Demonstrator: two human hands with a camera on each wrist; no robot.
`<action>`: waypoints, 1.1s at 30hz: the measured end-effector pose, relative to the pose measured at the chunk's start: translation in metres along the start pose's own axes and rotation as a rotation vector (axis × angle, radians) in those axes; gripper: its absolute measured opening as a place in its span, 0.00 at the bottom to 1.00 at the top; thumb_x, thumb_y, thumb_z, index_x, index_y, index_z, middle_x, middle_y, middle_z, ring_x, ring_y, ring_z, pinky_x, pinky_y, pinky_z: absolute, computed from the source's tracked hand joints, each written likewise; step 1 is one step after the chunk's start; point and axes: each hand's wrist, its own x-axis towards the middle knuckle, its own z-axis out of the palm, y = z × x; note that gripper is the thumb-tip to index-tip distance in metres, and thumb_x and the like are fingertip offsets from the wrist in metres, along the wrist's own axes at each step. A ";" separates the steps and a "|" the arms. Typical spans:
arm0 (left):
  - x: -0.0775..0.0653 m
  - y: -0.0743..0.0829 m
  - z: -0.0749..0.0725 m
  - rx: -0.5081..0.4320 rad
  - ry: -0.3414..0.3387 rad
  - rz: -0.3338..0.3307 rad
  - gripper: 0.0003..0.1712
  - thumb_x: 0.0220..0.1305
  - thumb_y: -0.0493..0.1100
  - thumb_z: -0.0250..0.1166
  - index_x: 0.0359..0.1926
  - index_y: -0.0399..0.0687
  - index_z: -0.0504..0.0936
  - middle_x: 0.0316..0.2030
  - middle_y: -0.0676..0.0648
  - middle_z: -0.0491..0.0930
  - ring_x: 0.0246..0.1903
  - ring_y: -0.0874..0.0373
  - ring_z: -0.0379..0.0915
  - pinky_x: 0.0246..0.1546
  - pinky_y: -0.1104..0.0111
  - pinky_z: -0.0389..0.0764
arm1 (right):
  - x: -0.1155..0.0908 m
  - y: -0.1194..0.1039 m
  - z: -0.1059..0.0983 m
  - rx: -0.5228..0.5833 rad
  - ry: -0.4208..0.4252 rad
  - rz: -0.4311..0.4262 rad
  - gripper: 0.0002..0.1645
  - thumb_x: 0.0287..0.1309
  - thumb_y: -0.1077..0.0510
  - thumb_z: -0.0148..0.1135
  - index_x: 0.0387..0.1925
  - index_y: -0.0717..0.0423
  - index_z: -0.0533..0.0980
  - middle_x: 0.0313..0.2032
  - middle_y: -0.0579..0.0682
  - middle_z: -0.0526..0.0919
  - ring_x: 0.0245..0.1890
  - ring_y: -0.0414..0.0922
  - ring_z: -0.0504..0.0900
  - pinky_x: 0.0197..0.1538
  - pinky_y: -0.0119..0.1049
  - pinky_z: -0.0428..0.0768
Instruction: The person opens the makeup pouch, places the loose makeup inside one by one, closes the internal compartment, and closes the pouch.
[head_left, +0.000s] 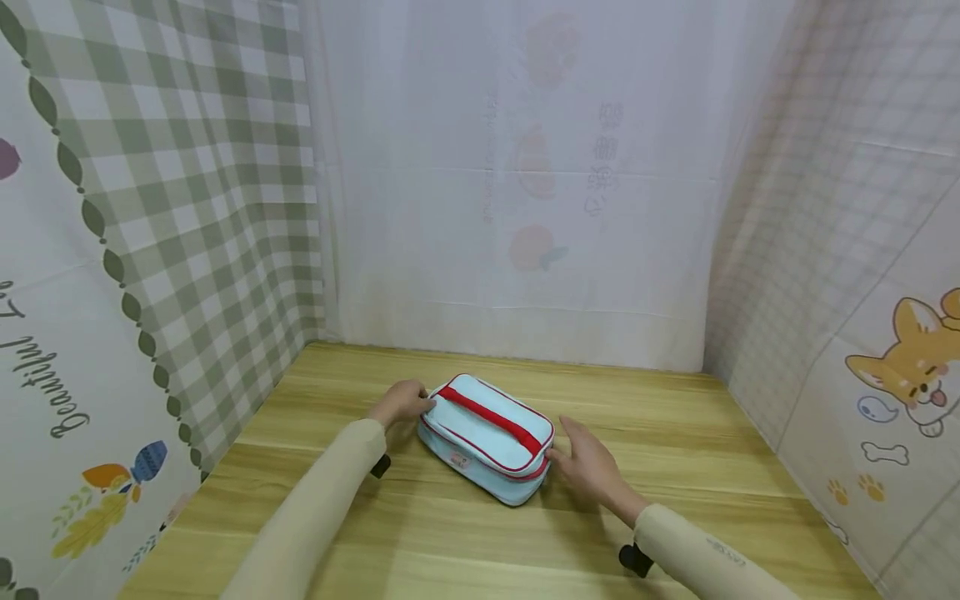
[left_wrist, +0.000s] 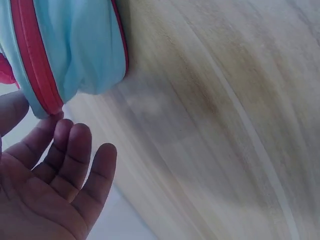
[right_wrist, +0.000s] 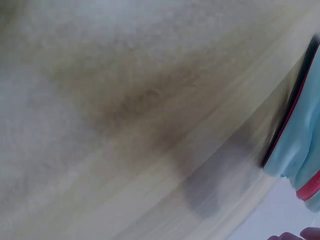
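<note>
A light blue zip bag [head_left: 467,422] with red piping lies at an angle on the wooden table. A red strap handle [head_left: 487,413] runs along its top, and a small label shows on its front side. At the bag's left end, my left hand [head_left: 401,402] pinches the zipped edge between thumb and index finger; the other fingers hang loosely curled below in the left wrist view. My right hand [head_left: 588,464] is at the right end, its thumb at the bag's corner and its index finger straight. Only a few fingertips [right_wrist: 310,233] show in the right wrist view.
The wooden table [head_left: 645,417] extends around the bag on all sides. A white curtain [head_left: 420,167] hangs behind its back edge. Green checked cloth [head_left: 247,150] hangs on the left, and a cloth with a cartoon dog [head_left: 918,354] on the right.
</note>
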 end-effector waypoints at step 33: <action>-0.031 0.004 0.009 -0.377 -0.112 0.072 0.22 0.69 0.39 0.63 0.59 0.31 0.76 0.49 0.41 0.81 0.47 0.50 0.77 0.48 0.56 0.79 | 0.024 0.001 -0.014 0.349 -0.192 0.154 0.46 0.58 0.63 0.68 0.71 0.73 0.56 0.66 0.68 0.67 0.68 0.64 0.63 0.64 0.57 0.68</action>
